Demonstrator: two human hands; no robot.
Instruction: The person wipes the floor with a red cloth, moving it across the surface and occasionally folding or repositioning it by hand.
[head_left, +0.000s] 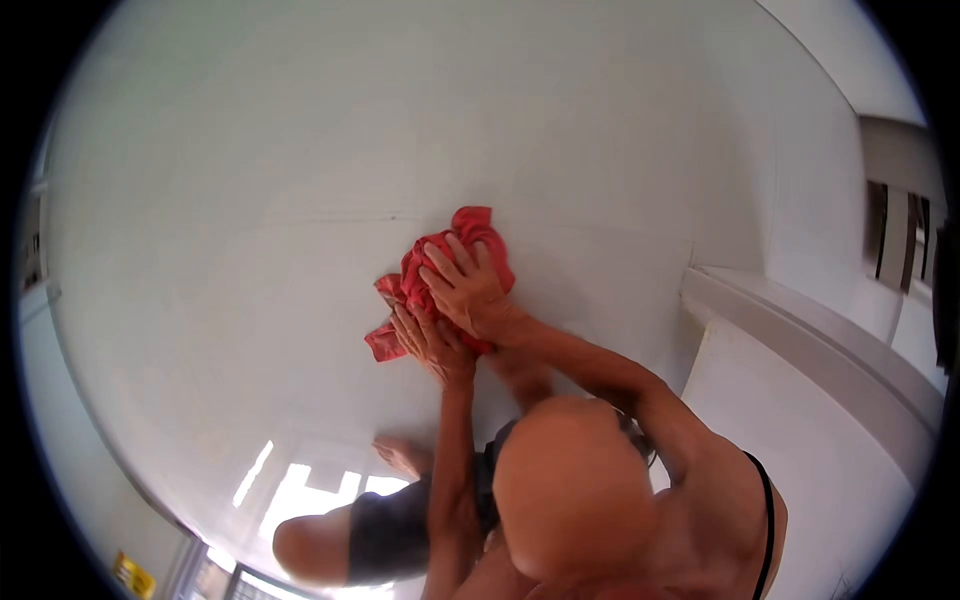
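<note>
So the red rag (410,268) is definitely cloth, thin and soft-looking, all wrinkled, with a slight sheen on the folds. The floor (250,150) looks smooth, kinda satiny up top and properly glossy near the bottom, where it throws bright reflections; can't tell if it's tile or paint. Dark shorts (390,530) are matt fabric. Pale ledge (800,320) looks smooth and pretty dull, material unclear.
</note>
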